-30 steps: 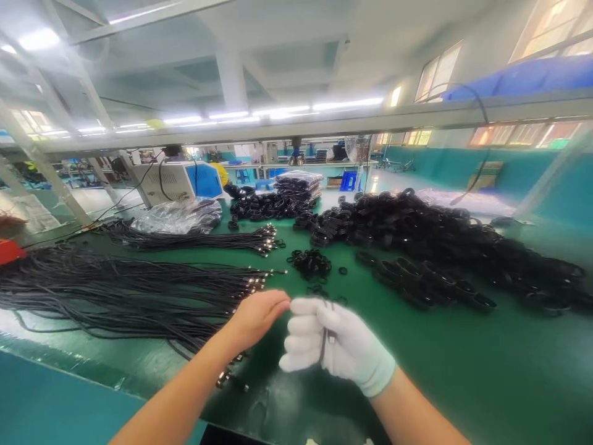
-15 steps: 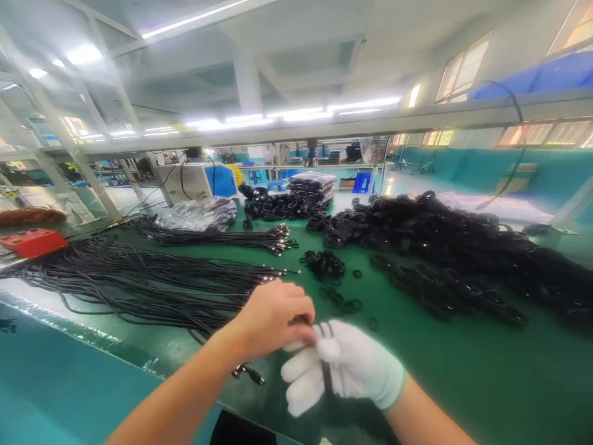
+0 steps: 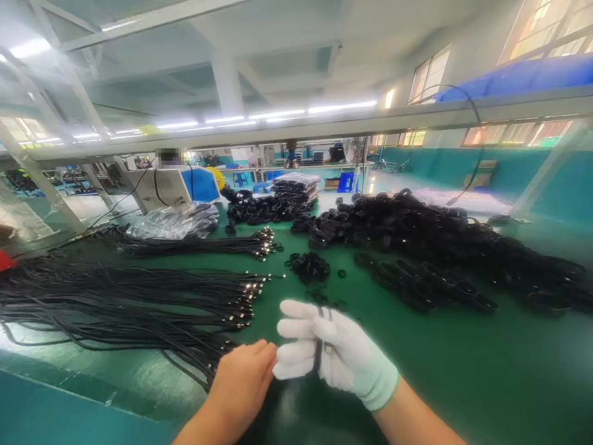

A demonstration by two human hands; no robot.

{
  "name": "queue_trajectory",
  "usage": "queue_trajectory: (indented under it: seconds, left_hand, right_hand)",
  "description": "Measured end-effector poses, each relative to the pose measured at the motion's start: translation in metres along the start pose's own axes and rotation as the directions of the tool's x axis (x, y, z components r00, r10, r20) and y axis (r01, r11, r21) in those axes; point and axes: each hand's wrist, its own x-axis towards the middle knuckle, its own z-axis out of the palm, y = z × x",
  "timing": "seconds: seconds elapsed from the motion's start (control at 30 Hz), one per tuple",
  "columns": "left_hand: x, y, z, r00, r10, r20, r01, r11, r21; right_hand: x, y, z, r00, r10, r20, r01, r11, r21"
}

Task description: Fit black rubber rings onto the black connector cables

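My right hand (image 3: 338,349), in a white glove, holds a short black cable piece (image 3: 319,355) between thumb and palm, its fingers spread to the left. Black bands circle a gloved finger near the thumb. My left hand (image 3: 243,380) is bare and sits lower, just left of the glove, with its fingers curled together; what they hold, if anything, is hidden. Beside it lie black cables (image 3: 185,290) with metal connector ends pointing right. Beyond the glove is a small heap of black rings (image 3: 309,267).
A large mound of black coiled cables (image 3: 417,228) covers the right rear of the green table (image 3: 417,383). Clear plastic bags (image 3: 178,221) and a white-and-blue machine (image 3: 173,186) stand back left. A metal beam (image 3: 287,131) crosses above.
My left hand has come away from the glove, moving down and left. The gloved fingers are more spread and still keep the black piece. The view has shifted to the right.
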Motion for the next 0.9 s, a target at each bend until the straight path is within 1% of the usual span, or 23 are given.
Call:
queue_trajectory:
  seconds: [0.07,0.13,0.17,0.2,0.27,0.37,0.43,0.5,0.57,0.6,0.67,0.73,0.77,0.8,0.83,0.9]
  left_hand:
    - [-0.010,0.018,0.002,0.998,-0.047,0.037,0.044,0.995,0.087]
    - [-0.014,0.033,0.002,0.993,-0.095,0.066,0.085,0.987,0.137]
    - [-0.015,0.040,0.001,0.993,-0.099,0.067,0.088,0.986,0.141]
    - [-0.016,0.045,0.000,0.995,-0.086,0.059,0.078,0.988,0.133]
    - [-0.017,0.053,-0.003,1.000,-0.020,0.021,0.017,0.994,0.107]
    - [-0.014,0.054,-0.017,0.992,0.116,-0.055,-0.109,0.988,0.108]
    - [-0.006,0.046,-0.033,0.968,0.231,-0.098,-0.220,0.969,0.113]
    - [0.006,0.034,-0.051,0.937,0.327,-0.120,-0.322,0.945,0.062]
    - [0.019,0.021,-0.063,0.926,0.360,-0.114,-0.369,0.928,-0.060]
    - [0.025,0.016,-0.066,0.928,0.360,-0.098,-0.371,0.917,-0.149]
    - [0.035,0.008,-0.063,0.936,0.347,-0.055,-0.342,0.862,-0.374]
    - [0.041,0.003,-0.052,0.947,0.320,-0.028,-0.274,0.759,-0.590]
    - [0.042,0.001,-0.044,0.954,0.300,-0.018,-0.236,0.712,-0.661]
    - [0.043,-0.002,-0.037,0.962,0.273,-0.008,-0.204,0.698,-0.686]
    - [0.043,-0.006,-0.030,0.971,0.239,-0.003,-0.179,0.719,-0.672]
    - [0.041,-0.016,-0.018,0.985,0.171,0.001,-0.139,0.805,-0.576]
  right_hand:
    - [0.001,-0.002,0.001,0.995,-0.015,-0.096,0.010,0.999,-0.051]
    - [0.002,-0.004,0.002,0.987,-0.038,-0.157,0.024,0.995,-0.092]
    - [0.002,-0.004,0.003,0.983,-0.051,-0.179,0.033,0.994,-0.107]
    - [0.003,-0.004,0.003,0.978,-0.061,-0.200,0.038,0.992,-0.117]
    - [0.003,-0.002,0.003,0.967,-0.070,-0.244,0.038,0.991,-0.131]
    - [0.001,0.004,-0.002,0.957,-0.054,-0.284,0.004,0.985,-0.173]
    - [0.000,0.011,-0.007,0.974,0.011,-0.224,-0.054,0.981,-0.186]
    - [-0.002,0.017,-0.011,0.989,0.114,-0.094,-0.128,0.978,-0.167]
    - [-0.002,0.024,-0.013,0.978,0.204,0.032,-0.199,0.973,-0.121]
    - [-0.002,0.026,-0.013,0.969,0.237,0.066,-0.230,0.969,-0.094]
    - [-0.002,0.030,-0.012,0.951,0.291,0.105,-0.290,0.957,-0.029]
    - [-0.002,0.033,-0.010,0.936,0.327,0.133,-0.332,0.943,0.016]
    - [-0.001,0.033,-0.009,0.934,0.327,0.142,-0.334,0.942,0.026]
    - [-0.001,0.032,-0.008,0.940,0.311,0.141,-0.318,0.948,0.031]
    - [-0.001,0.031,-0.007,0.952,0.279,0.126,-0.285,0.958,0.032]
    - [-0.001,0.026,-0.006,0.981,0.182,0.072,-0.184,0.982,0.029]
